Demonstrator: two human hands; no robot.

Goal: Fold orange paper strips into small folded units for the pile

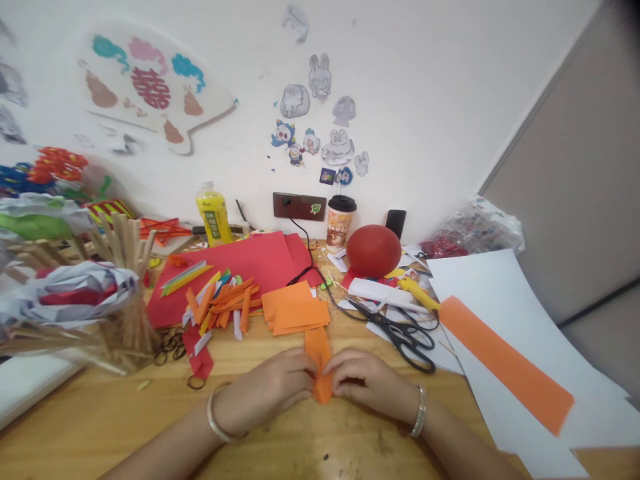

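A small piece of orange paper (321, 347), folded lengthwise, stands between my two hands near the middle of the wooden table. My left hand (280, 387) pinches its left edge, fingers closed. From the other side my right hand (367, 380) grips the right edge with thumb and fingertips. Just beyond the fingertips lies a stack of orange paper rectangles (300, 315). Farther left is a heap of folded paper strips (225, 300), mostly orange with some white and yellow. A long orange strip (505, 363) rests to the right on white sheets (590, 380).
Black scissors (400, 333) lie beyond my right hand, near a yellow glue gun (419, 293) and a red balloon (374, 251). A lidded cup (341, 223) and a yellow bottle (214, 213) stand by the wall. Wooden sticks (127, 247) and wrapped paper crowd the left.
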